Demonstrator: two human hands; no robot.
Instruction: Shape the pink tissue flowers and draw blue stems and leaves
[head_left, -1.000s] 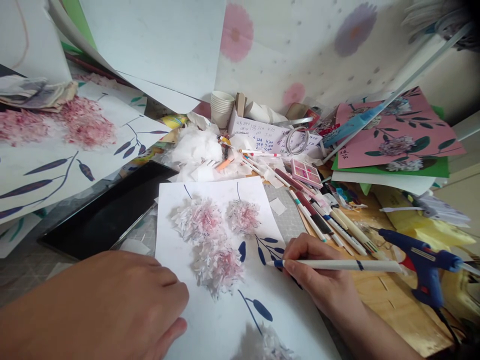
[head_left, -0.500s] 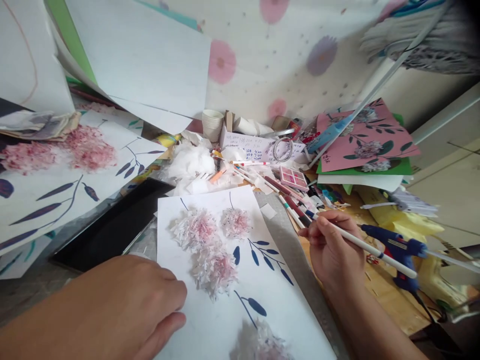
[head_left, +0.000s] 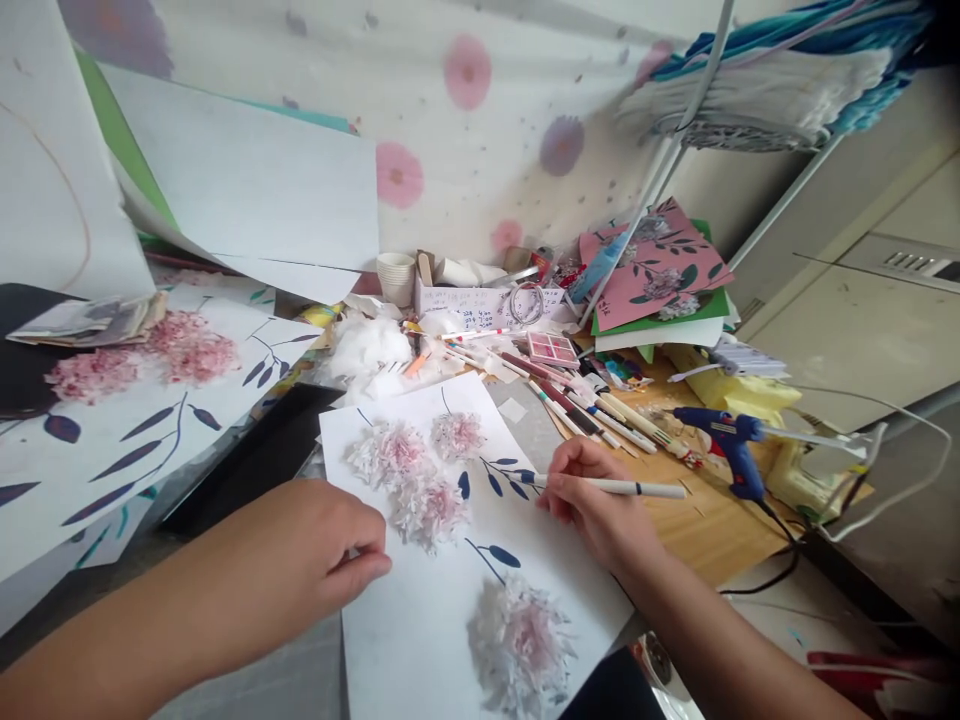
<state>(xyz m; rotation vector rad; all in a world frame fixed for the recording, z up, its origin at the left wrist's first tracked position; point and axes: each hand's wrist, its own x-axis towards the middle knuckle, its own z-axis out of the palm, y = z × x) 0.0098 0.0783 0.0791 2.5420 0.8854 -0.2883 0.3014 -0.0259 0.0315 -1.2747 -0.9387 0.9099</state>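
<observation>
My right hand [head_left: 592, 495] pinches a white marker pen [head_left: 637, 488] with a dark band. Its dark tip meets a leafy branch painted in dark blue on a white sheet of paper [head_left: 420, 640]. Fluffy white-and-pink flowers stand out from this sheet: a cluster [head_left: 412, 480] at the upper left, a smaller one [head_left: 459, 437] beside it and a large one [head_left: 525, 640] near the bottom. A short stem with one dark leaf [head_left: 504, 556] lies between them. At the sheet's left edge rests my left hand [head_left: 337, 540], fingers curled, with nothing visible in them.
Another flower picture [head_left: 217, 440] lies at left, near a black flat panel [head_left: 262, 450]. Brushes and pens [head_left: 577, 400], white fluff [head_left: 367, 345] and a pink palette [head_left: 553, 349] crowd the back. A blue glue gun [head_left: 724, 430] lies at right, near pink artwork [head_left: 652, 265].
My right hand has brought the pen left from beside the sheet onto the painted branch. My left hand stays curled at the sheet's left edge. The view has shifted, showing more of the right side.
</observation>
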